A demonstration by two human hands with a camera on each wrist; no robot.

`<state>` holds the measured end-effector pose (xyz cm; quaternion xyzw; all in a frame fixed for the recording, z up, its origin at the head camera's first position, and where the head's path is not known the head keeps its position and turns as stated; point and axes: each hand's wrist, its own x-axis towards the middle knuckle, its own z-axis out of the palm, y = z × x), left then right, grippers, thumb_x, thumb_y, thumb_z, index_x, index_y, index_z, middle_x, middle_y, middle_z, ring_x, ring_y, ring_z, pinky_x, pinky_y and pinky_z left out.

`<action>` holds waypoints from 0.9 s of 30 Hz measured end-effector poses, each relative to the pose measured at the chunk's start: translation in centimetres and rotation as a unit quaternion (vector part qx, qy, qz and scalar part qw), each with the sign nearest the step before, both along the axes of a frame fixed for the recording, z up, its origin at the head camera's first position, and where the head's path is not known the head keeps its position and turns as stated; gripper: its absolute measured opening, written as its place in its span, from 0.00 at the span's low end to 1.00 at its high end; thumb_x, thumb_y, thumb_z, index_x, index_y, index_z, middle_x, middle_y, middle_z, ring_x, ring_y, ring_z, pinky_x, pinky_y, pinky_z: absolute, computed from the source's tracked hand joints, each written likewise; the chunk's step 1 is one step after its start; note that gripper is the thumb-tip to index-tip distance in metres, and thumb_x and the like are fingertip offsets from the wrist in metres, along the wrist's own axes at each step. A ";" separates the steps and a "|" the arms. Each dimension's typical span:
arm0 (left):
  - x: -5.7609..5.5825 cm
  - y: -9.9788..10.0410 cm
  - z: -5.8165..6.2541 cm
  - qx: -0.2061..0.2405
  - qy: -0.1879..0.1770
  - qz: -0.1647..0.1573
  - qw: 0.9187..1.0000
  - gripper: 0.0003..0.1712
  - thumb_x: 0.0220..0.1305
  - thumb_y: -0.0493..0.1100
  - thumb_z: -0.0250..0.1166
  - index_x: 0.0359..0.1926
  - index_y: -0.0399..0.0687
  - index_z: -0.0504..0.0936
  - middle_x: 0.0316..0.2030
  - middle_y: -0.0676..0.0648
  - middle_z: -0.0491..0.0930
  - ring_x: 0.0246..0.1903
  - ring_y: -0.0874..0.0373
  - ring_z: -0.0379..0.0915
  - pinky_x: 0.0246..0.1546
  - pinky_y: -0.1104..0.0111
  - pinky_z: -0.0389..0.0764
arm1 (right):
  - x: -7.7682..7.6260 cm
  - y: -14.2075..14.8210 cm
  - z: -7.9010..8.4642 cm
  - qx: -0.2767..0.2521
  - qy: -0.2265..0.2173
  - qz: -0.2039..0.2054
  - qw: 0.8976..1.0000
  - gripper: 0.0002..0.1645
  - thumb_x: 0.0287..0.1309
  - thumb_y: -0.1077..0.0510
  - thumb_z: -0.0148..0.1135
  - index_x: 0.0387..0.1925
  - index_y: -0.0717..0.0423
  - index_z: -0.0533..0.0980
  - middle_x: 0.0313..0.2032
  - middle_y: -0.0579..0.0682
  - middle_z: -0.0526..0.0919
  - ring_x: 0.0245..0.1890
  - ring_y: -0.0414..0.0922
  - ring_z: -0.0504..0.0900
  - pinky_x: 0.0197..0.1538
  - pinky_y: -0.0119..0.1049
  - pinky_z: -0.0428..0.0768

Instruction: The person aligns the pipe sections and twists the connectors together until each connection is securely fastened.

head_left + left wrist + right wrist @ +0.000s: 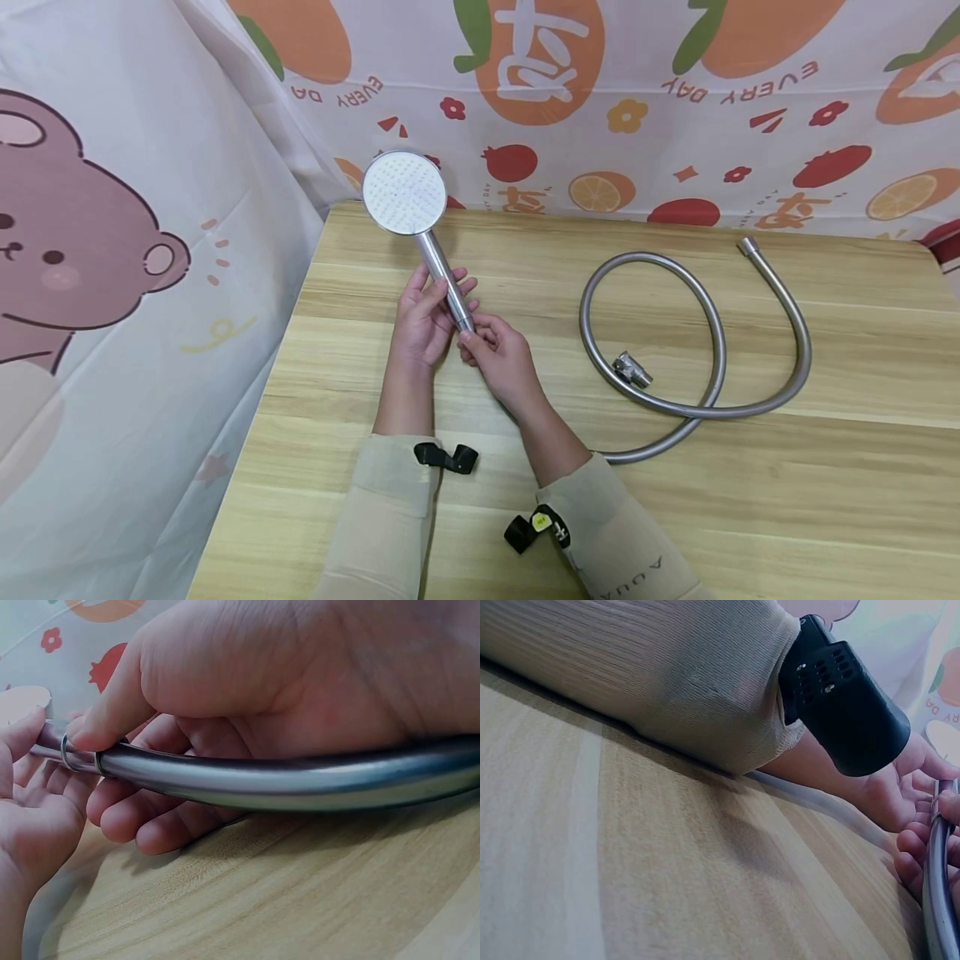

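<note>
A chrome shower head (405, 192) with a round white spray face is held above the table, tilted up and to the left. My left hand (423, 325) holds its handle, thumb laid across it. Just below, my right hand (498, 358) grips the end of a grey metal shower hose (300, 784), which meets the handle. Thin rings show at that joint in the left wrist view, partly behind the thumb. From there the hose passes along the right wrist. In the right wrist view the joined hose (934, 900) shows at the right edge.
The hose loops on the wooden table (862, 358), its far metal end (747, 246) lying toward the back. Beside the loop's inner edge lies a small chrome fitting (633, 369). A fruit-patterned cloth (675, 158) hangs behind, and a bear-printed cloth (225, 208) at the left.
</note>
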<state>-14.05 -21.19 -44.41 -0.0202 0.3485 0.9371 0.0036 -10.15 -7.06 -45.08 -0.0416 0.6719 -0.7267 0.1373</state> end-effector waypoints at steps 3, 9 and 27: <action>0.0 0.0 0.0 -0.002 0.000 -0.004 1.000 0.27 0.72 0.33 0.55 0.69 0.42 0.63 0.42 0.41 0.84 0.43 0.50 0.86 0.42 0.58 0.88 | 0.0 0.0 0.1 -0.005 -0.009 0.003 1.000 0.15 0.67 0.59 0.60 0.52 0.60 0.76 0.35 0.58 0.85 0.34 0.47 0.84 0.39 0.38 0.88; -0.1 -0.1 -0.1 -0.006 0.000 -0.015 1.000 0.30 0.70 0.35 0.58 0.71 0.42 0.61 0.42 0.41 0.84 0.43 0.50 0.85 0.42 0.59 0.88 | -0.1 0.0 0.3 -0.010 -0.036 0.006 0.999 0.15 0.68 0.59 0.59 0.53 0.60 0.76 0.34 0.58 0.85 0.32 0.46 0.85 0.39 0.37 0.87; 0.0 0.0 -0.1 -0.016 -0.002 0.005 1.000 0.35 0.65 0.33 0.64 0.71 0.46 0.63 0.45 0.43 0.84 0.42 0.53 0.86 0.40 0.60 0.88 | -0.1 -0.1 0.0 0.016 0.003 -0.057 0.998 0.22 0.53 0.58 0.73 0.50 0.57 0.80 0.36 0.51 0.86 0.31 0.40 0.82 0.34 0.27 0.83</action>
